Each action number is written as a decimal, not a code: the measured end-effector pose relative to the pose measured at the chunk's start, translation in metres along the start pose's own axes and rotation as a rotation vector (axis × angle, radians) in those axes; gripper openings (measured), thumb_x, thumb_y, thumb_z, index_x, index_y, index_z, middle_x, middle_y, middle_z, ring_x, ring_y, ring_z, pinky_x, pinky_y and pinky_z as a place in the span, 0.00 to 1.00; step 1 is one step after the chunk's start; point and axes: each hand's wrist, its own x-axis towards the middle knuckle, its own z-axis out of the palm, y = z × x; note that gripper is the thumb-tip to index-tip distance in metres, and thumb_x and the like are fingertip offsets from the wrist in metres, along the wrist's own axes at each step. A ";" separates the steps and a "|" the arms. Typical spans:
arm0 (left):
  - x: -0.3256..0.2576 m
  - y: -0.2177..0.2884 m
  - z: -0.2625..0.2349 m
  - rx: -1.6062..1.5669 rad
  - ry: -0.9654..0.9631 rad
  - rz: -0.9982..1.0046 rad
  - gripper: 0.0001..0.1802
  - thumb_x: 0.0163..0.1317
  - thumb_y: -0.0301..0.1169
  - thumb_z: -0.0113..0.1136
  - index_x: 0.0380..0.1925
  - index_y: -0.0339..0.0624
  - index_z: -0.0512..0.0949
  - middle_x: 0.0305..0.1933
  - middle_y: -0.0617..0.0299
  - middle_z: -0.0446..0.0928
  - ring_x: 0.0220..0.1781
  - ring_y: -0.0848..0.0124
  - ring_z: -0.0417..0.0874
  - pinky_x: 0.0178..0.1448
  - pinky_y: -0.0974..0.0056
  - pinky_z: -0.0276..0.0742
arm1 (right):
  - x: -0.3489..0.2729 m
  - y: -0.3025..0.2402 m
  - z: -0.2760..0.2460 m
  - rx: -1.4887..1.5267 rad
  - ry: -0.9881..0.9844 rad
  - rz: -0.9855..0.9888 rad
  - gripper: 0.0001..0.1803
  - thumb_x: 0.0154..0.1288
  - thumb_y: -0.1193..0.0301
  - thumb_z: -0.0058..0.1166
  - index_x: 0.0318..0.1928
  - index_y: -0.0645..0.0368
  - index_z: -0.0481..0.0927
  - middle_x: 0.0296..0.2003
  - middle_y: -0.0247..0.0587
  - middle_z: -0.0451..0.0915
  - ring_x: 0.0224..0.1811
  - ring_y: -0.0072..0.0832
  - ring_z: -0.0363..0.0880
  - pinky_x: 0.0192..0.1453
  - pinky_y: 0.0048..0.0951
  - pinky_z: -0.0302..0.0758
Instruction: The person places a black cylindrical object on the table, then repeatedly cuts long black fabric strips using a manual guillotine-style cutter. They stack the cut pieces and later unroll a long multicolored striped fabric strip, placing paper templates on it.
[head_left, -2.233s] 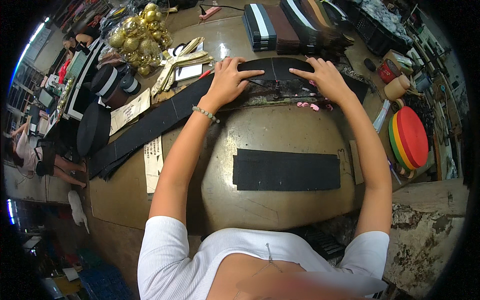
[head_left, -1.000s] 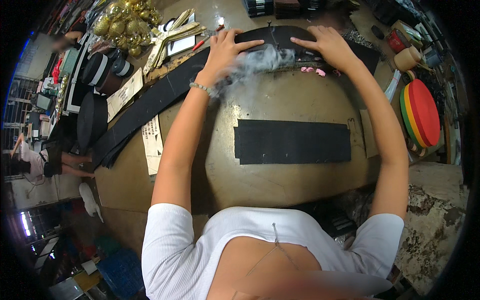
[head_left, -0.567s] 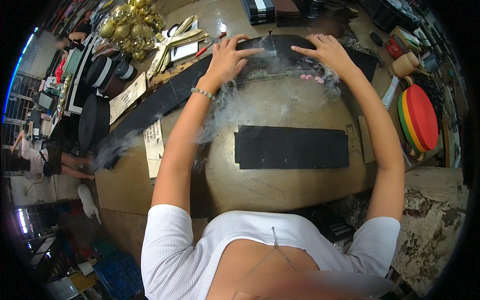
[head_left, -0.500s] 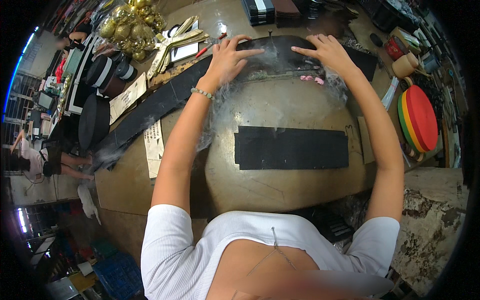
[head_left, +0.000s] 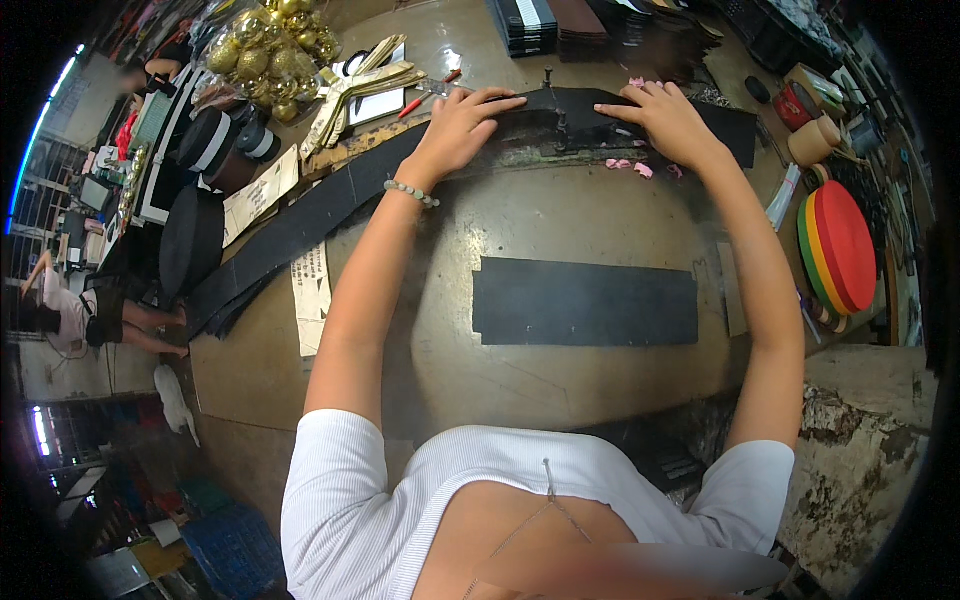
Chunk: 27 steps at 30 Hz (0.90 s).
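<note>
A long black fabric strip point(head_left: 290, 222) runs from the left side of the table up to its far part. My left hand point(head_left: 455, 132) lies on the strip with fingers stretched toward the middle and thumb apart. To the right, my right hand point(head_left: 668, 122) rests on the same strip, its fingers spread. Between my hands stands a small upright metal fixture point(head_left: 561, 122) with a dark, grimy base. The strip passes at the fixture's far side; whether it is parted there I cannot tell. Nearer me, cut black fabric pieces point(head_left: 585, 303) lie stacked flat.
Pink scraps point(head_left: 643, 170) lie beside the fixture. At left are black rolls point(head_left: 190, 240), cream strips point(head_left: 362, 88) and bagged gold baubles point(head_left: 255, 60). A red, yellow and green roll point(head_left: 845, 248) stands at right. Another person point(head_left: 75, 312) is far left.
The smoke around my hands and the strip has mostly thinned away. The metal fixture shows more fully now, with the strip lying at its far side. My hands have shifted slightly.
</note>
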 end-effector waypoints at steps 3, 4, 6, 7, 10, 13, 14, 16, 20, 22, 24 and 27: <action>-0.001 -0.001 0.000 0.002 0.022 0.023 0.28 0.61 0.29 0.46 0.63 0.60 0.76 0.67 0.70 0.72 0.59 0.61 0.68 0.63 0.53 0.57 | -0.004 -0.001 0.004 -0.051 0.026 -0.010 0.37 0.56 0.81 0.53 0.66 0.32 0.75 0.54 0.34 0.75 0.56 0.32 0.72 0.57 0.34 0.65; -0.002 -0.001 0.000 0.009 0.022 0.033 0.28 0.61 0.29 0.46 0.63 0.59 0.76 0.67 0.70 0.72 0.59 0.60 0.68 0.63 0.53 0.58 | -0.005 -0.001 0.005 -0.058 0.016 -0.005 0.38 0.56 0.81 0.53 0.66 0.32 0.74 0.55 0.34 0.75 0.56 0.32 0.72 0.57 0.34 0.66; -0.002 -0.001 0.001 0.033 0.028 0.049 0.28 0.61 0.29 0.46 0.63 0.58 0.76 0.66 0.70 0.73 0.59 0.60 0.69 0.62 0.54 0.58 | -0.008 -0.003 0.006 -0.091 0.007 0.006 0.39 0.56 0.81 0.53 0.67 0.31 0.73 0.56 0.33 0.74 0.57 0.33 0.72 0.58 0.35 0.66; -0.003 -0.002 0.001 0.035 0.028 0.044 0.28 0.61 0.29 0.47 0.63 0.58 0.76 0.66 0.70 0.73 0.58 0.60 0.69 0.62 0.54 0.58 | -0.009 -0.005 0.006 -0.116 0.008 0.013 0.39 0.56 0.81 0.54 0.67 0.30 0.73 0.56 0.33 0.74 0.58 0.33 0.71 0.59 0.35 0.66; -0.004 -0.002 0.002 0.034 0.028 0.043 0.28 0.61 0.29 0.47 0.62 0.58 0.76 0.66 0.70 0.73 0.58 0.60 0.69 0.62 0.54 0.58 | -0.010 -0.009 0.007 -0.091 -0.019 0.041 0.36 0.61 0.74 0.56 0.68 0.27 0.71 0.54 0.34 0.74 0.62 0.39 0.71 0.65 0.44 0.65; -0.005 -0.001 0.002 0.017 0.038 0.041 0.28 0.61 0.29 0.46 0.62 0.58 0.76 0.66 0.69 0.74 0.57 0.59 0.69 0.62 0.54 0.58 | -0.010 -0.013 0.008 -0.107 -0.007 0.045 0.36 0.60 0.73 0.57 0.68 0.28 0.71 0.55 0.34 0.74 0.60 0.38 0.71 0.63 0.42 0.66; -0.005 -0.001 0.002 0.012 0.042 0.043 0.28 0.61 0.29 0.46 0.62 0.58 0.77 0.66 0.69 0.74 0.57 0.59 0.69 0.62 0.54 0.58 | -0.011 -0.013 0.009 -0.124 0.013 0.040 0.36 0.58 0.74 0.58 0.67 0.28 0.72 0.56 0.34 0.74 0.60 0.36 0.71 0.61 0.39 0.66; -0.005 0.000 0.001 -0.002 0.036 0.037 0.27 0.61 0.29 0.46 0.61 0.57 0.77 0.65 0.69 0.74 0.57 0.59 0.69 0.63 0.55 0.58 | -0.013 -0.015 0.010 -0.137 0.018 0.044 0.36 0.58 0.73 0.58 0.67 0.29 0.72 0.56 0.34 0.74 0.58 0.35 0.72 0.60 0.37 0.67; -0.008 0.004 -0.001 -0.060 0.022 0.004 0.27 0.60 0.30 0.46 0.61 0.57 0.77 0.64 0.67 0.76 0.55 0.59 0.69 0.62 0.55 0.59 | -0.019 -0.021 0.010 -0.113 0.023 0.049 0.37 0.56 0.71 0.61 0.67 0.28 0.72 0.53 0.33 0.75 0.57 0.33 0.73 0.62 0.36 0.66; -0.009 0.005 -0.002 -0.099 0.023 -0.011 0.27 0.60 0.31 0.46 0.61 0.56 0.77 0.63 0.66 0.77 0.53 0.59 0.69 0.62 0.56 0.60 | -0.022 -0.024 0.010 -0.099 0.030 0.055 0.38 0.54 0.70 0.63 0.67 0.29 0.73 0.53 0.33 0.75 0.56 0.33 0.73 0.61 0.36 0.66; -0.011 0.005 -0.002 -0.127 0.022 -0.030 0.27 0.60 0.31 0.46 0.61 0.55 0.77 0.61 0.64 0.77 0.51 0.59 0.69 0.61 0.56 0.60 | -0.024 -0.027 0.009 -0.077 0.047 0.054 0.39 0.52 0.70 0.65 0.66 0.29 0.73 0.53 0.32 0.75 0.56 0.33 0.73 0.61 0.36 0.66; -0.012 0.003 -0.001 -0.123 0.018 -0.040 0.27 0.60 0.32 0.47 0.61 0.53 0.77 0.59 0.63 0.78 0.49 0.59 0.69 0.60 0.56 0.61 | -0.026 -0.030 0.008 -0.074 0.056 0.053 0.38 0.54 0.75 0.60 0.66 0.31 0.73 0.53 0.33 0.75 0.55 0.33 0.72 0.58 0.35 0.66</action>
